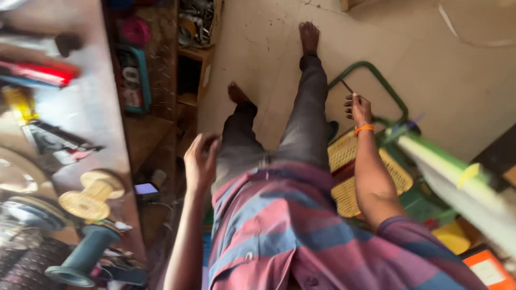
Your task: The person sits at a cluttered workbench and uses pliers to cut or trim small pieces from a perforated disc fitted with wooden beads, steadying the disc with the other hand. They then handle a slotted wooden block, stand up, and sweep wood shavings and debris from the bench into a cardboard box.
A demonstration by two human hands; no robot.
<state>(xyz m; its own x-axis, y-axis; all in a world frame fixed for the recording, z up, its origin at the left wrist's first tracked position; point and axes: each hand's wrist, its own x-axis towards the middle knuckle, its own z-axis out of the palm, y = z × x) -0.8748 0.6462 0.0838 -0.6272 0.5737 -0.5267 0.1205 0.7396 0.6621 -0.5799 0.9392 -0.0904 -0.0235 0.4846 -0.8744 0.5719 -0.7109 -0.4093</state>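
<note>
A thin dark rod [347, 86] is pinched in the right hand [359, 109] above the green-framed woven chair [365, 177], over a pale, speckled floor [430, 59]. The left hand [200, 161] is held loosely curled and empty beside a cluttered workbench [91, 107], where a yellow spool [91, 196] and a teal spool [83, 258] are set near wooden shelves [161, 64].

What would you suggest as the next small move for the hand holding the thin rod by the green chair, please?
Probably steady the right hand first. It pinches a thin dark rod just beside the green chair frame, above the woven yellow seat. The left hand hangs free near the trousers, touching nothing, so it could come across to brace the frame.
</note>
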